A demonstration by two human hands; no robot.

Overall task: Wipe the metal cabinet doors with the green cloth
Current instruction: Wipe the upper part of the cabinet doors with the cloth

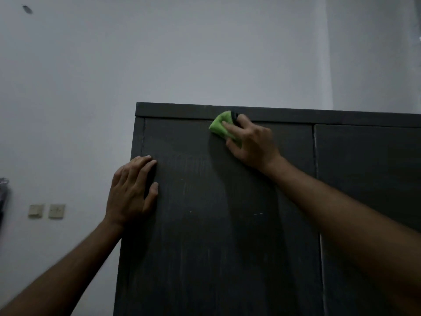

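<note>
Against a pale grey wall, the dark metal cabinet door [227, 201] is braced by the flat-fingered left hand [131, 192] at its left edge, while the crumpled green cloth [222, 126], clamped under the right hand [250, 142] near its top edge, should be drawn downward with even pressure.

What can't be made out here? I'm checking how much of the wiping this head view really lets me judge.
- Right door: cut off by the frame's right edge and the right forearm.
- Lower part of both doors: below the bottom edge.
- Green cloth: partly under the right hand.
- Left door beneath the left hand: covered.
- Dirt versus glare: too dim.
- Wall switches: too small.
</note>
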